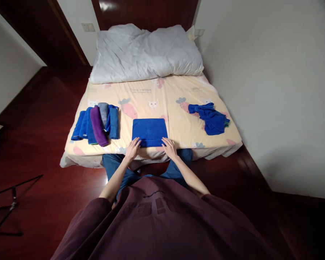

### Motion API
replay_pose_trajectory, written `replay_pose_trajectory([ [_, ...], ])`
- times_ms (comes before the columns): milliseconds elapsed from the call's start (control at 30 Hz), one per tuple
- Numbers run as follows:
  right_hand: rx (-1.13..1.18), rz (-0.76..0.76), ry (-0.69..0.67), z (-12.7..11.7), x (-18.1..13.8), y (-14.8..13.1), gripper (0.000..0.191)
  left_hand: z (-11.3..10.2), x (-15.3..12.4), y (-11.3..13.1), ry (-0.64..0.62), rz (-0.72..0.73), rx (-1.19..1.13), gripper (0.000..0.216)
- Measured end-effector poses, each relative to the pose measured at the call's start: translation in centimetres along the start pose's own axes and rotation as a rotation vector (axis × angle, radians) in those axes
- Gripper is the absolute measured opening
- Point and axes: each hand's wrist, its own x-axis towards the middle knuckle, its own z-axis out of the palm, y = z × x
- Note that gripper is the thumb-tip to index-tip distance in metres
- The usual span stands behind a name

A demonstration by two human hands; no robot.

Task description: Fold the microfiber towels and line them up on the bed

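Note:
A blue towel [150, 129] lies flat in a rectangle near the front edge of the bed, with a narrow folded strip along its near side. My left hand [133, 148] holds the near left corner, its fingers bent over the strip. At the near right corner, my right hand [170, 148] grips the same strip with its fingers on top. Both thumbs are mostly hidden. The towel's far side rests on the sheet, untouched.
Several rolled towels, among them a purple roll [97, 126] and a grey roll [104, 112], lie on the left. A crumpled blue cloth pile [212, 119] is on the right. A grey quilt [146, 54] covers the bed's head. A black metal stand [13, 204] stands on the floor.

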Motion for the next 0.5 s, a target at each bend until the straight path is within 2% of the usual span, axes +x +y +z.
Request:
replay_pose_trajectory([
  [67, -0.016, -0.091, -0.115, 0.5, -0.5, -0.4, 0.047, 0.7, -0.2, 0.3, -0.092, 0.075, 0.0, 0.052],
  [167, -0.067, -0.099, -0.194, 1.8, -0.8, -0.1, 0.051, 1.9, -0.3, 0.0, -0.136, 0.052, 0.028, 0.057],
  [300, -0.131, 0.004, -0.178, 2.8, -0.6, 1.2, 0.054, 2.9, 0.0, -0.9, -0.126, 0.005, 0.057, 0.06],
  [500, -0.178, 0.039, -0.152, 3.4, 0.7, 1.8, 0.058, 2.8, 1.6, -1.3, -0.164, -0.051, 0.1, 0.063],
])
